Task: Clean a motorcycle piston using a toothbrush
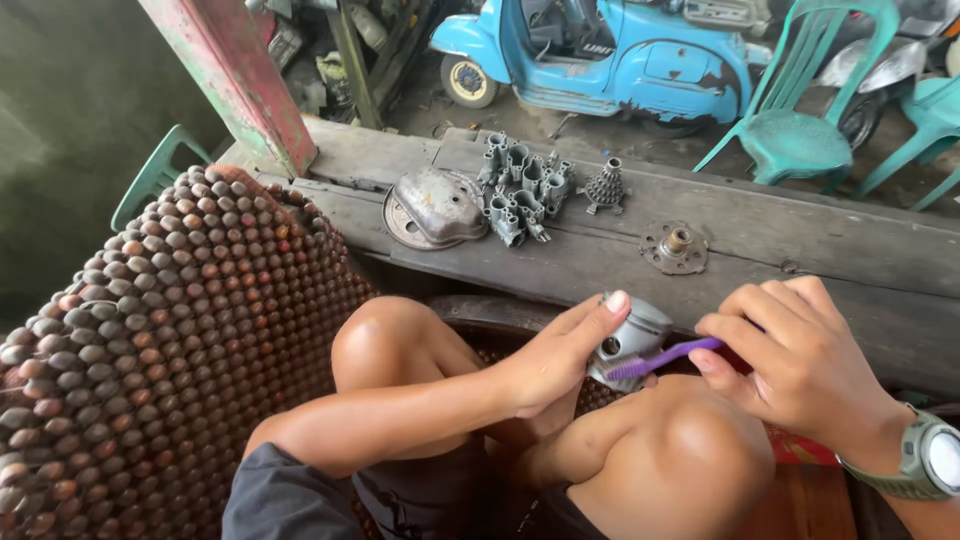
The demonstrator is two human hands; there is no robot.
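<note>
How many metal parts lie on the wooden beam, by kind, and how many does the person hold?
Domed metal cover: 1
Grey cast multi-tube part: 1
Small stepped gear: 1
Round rusty flange: 1
Grey metal piston, held in left hand: 1
Total: 5

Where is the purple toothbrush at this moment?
In the head view, the purple toothbrush is low and right of centre, held in the right hand, its head against the grey metal piston gripped by the left hand above the knees.

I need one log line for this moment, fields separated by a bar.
left hand: holds piston | right hand: holds purple toothbrush, bristles on piston | metal parts on plank
</note>
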